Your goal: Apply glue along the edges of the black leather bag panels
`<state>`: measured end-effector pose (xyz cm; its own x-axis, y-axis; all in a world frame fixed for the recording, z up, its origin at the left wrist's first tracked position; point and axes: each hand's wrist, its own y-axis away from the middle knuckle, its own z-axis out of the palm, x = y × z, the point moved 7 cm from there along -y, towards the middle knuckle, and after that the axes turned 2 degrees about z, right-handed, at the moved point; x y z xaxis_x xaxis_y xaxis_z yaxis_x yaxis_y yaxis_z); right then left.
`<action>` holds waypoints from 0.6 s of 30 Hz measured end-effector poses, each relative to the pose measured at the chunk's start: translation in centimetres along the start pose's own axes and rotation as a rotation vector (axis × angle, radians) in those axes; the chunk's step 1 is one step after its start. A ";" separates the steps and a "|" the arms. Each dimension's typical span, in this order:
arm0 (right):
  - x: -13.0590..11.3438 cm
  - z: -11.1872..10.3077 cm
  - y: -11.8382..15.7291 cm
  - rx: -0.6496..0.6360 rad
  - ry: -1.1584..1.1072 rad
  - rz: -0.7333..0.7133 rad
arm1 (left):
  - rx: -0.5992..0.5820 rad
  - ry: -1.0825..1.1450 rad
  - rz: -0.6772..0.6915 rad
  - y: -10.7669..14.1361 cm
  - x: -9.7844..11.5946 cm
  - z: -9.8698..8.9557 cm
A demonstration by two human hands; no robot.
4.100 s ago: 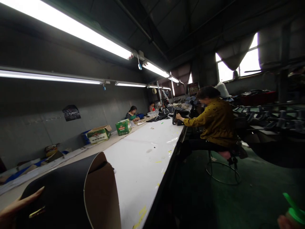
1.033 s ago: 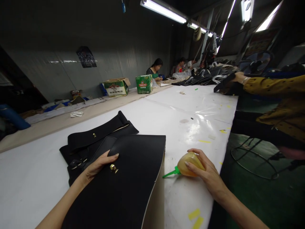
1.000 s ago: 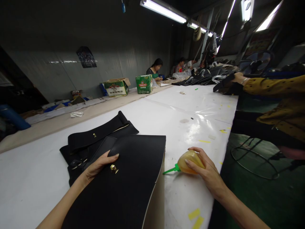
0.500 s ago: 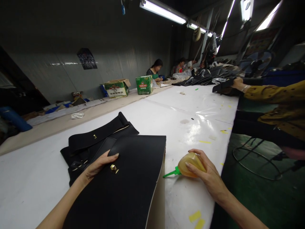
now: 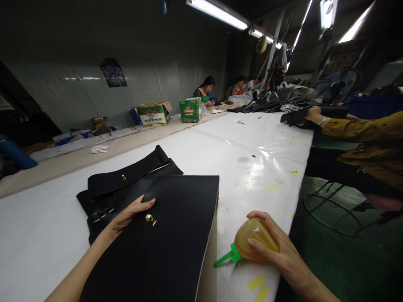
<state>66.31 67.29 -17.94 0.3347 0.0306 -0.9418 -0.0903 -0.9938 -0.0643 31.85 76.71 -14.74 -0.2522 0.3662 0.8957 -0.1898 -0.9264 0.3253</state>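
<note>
The squeeze bottle at 5 o'clock has just shifted towards 6, so its green nozzle, aimed at 8 o'clock, now serves a nearer stretch of the edge of the black panel; whether the tip touches is hard to tell. The right hand wraps the bottle; the left hand holds the panel, at 7 o'clock over the worktop.

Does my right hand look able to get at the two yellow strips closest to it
Likely yes: the yellow strips lie uncovered on the table near the right hand. But it grips the bottle, so picking them up would probably mean letting go.
</note>
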 end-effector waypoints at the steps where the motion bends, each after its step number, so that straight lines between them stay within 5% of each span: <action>1: 0.0 0.1 0.1 -0.015 -0.014 0.006 | 0.002 0.000 0.002 0.0 0.0 0.0; 9: 0.5 -1.2 -2.8 0.151 -0.042 -0.014 | 0.005 0.003 -0.007 0.0 0.0 0.0; 15: 0.9 0.0 -1.9 -0.005 -0.092 0.028 | -0.018 0.025 0.000 -0.2 -0.2 0.1; 18: 0.9 -0.4 -3.2 0.035 -0.074 0.003 | 0.005 0.016 0.003 -0.2 -0.2 0.1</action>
<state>67.32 70.48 -18.44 0.2643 0.0371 -0.9637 -0.1240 -0.9897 -0.0721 31.99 76.83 -14.98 -0.2682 0.3652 0.8915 -0.1849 -0.9277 0.3244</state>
